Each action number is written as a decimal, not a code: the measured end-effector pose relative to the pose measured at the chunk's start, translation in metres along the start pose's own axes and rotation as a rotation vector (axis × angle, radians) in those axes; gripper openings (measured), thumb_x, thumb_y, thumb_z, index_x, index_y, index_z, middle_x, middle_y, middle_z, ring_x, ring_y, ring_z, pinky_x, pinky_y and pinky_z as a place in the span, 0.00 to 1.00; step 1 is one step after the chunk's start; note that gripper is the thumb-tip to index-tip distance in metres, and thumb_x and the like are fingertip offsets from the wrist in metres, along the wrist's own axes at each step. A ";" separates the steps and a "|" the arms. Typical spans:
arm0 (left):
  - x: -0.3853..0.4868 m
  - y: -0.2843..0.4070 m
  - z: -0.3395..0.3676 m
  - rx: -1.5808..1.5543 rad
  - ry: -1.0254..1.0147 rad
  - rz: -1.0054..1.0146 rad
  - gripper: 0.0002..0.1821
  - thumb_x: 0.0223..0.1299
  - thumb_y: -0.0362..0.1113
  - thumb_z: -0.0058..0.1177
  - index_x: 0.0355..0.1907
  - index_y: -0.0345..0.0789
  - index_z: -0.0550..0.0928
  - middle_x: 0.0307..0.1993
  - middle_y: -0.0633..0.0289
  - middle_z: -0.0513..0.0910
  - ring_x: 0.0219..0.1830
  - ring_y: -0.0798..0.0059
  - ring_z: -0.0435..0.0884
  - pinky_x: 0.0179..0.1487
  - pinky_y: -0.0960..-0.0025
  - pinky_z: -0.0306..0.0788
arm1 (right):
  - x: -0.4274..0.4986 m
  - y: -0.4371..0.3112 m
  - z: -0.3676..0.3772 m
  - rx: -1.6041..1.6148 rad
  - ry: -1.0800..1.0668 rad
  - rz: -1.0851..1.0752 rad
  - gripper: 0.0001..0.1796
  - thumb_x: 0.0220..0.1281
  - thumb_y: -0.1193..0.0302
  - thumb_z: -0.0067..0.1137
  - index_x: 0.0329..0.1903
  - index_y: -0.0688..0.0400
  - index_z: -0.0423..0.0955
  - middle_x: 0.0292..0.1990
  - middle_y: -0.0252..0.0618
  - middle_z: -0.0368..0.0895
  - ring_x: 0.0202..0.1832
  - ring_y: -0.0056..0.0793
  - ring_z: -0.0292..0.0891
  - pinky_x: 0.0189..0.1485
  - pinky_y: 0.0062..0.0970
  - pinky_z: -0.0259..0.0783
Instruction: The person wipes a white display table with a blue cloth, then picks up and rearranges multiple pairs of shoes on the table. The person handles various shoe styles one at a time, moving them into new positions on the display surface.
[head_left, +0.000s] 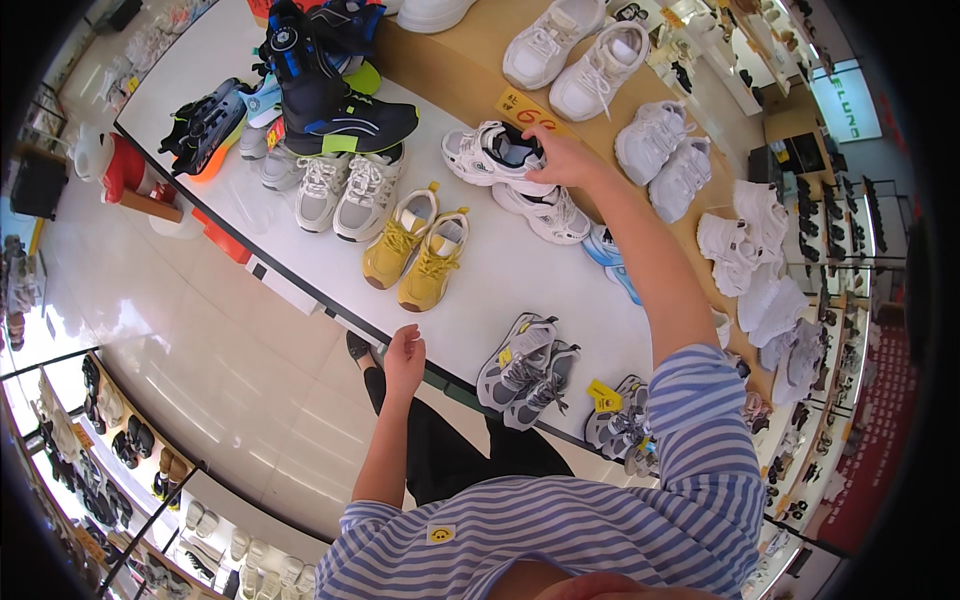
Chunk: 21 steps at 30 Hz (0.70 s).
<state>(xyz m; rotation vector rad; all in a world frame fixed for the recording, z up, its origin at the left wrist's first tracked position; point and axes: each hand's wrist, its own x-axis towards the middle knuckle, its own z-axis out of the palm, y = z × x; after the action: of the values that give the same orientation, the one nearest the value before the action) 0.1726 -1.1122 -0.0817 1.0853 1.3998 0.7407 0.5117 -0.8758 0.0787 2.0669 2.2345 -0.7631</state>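
My right hand (561, 156) reaches across the white display table (315, 277) and grips the heel of a white sneaker (480, 156) with a dark lining. Its partner, another white sneaker (546, 214), lies right beside it, nearer to me. Over the table's near edge my left hand (406, 356) hovers with fingers loosely curled and nothing in them. Just beyond it stands a pair of yellow sneakers (417, 247). A pair of grey sneakers (525, 367) sits at the near edge, to the right of my left hand.
A raised tan shelf (450, 75) runs along the back, bearing white sneakers (574, 56) and a yellow price card (525, 109). Black high-top sneakers (330, 97) are at the far left. Blue shoes (611, 259) lie under my right forearm. Shoe racks (135, 442) line the floor behind.
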 end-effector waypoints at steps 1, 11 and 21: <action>-0.003 -0.005 -0.003 0.027 0.007 0.007 0.14 0.57 0.29 0.49 0.48 0.30 0.73 0.38 0.58 0.79 0.37 0.77 0.77 0.42 0.76 0.71 | 0.003 0.005 0.007 0.008 0.032 0.002 0.34 0.43 0.64 0.65 0.55 0.54 0.62 0.42 0.49 0.75 0.45 0.42 0.73 0.47 0.34 0.67; -0.015 -0.024 -0.016 0.035 0.023 -0.042 0.15 0.57 0.32 0.50 0.48 0.31 0.73 0.35 0.60 0.79 0.34 0.77 0.78 0.41 0.76 0.72 | 0.003 0.021 0.031 0.117 0.112 0.069 0.39 0.45 0.63 0.63 0.60 0.58 0.58 0.46 0.52 0.74 0.49 0.46 0.71 0.51 0.36 0.66; -0.019 -0.022 -0.016 0.012 0.025 -0.053 0.15 0.57 0.32 0.50 0.47 0.31 0.74 0.34 0.60 0.79 0.34 0.77 0.78 0.40 0.76 0.72 | 0.013 0.032 0.037 0.143 0.281 0.074 0.38 0.44 0.64 0.65 0.60 0.58 0.59 0.44 0.50 0.75 0.44 0.41 0.73 0.47 0.32 0.68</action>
<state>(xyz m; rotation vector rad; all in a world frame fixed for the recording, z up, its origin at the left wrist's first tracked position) 0.1509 -1.1349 -0.0915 1.0474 1.4505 0.7105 0.5287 -0.8764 0.0312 2.4475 2.2796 -0.6837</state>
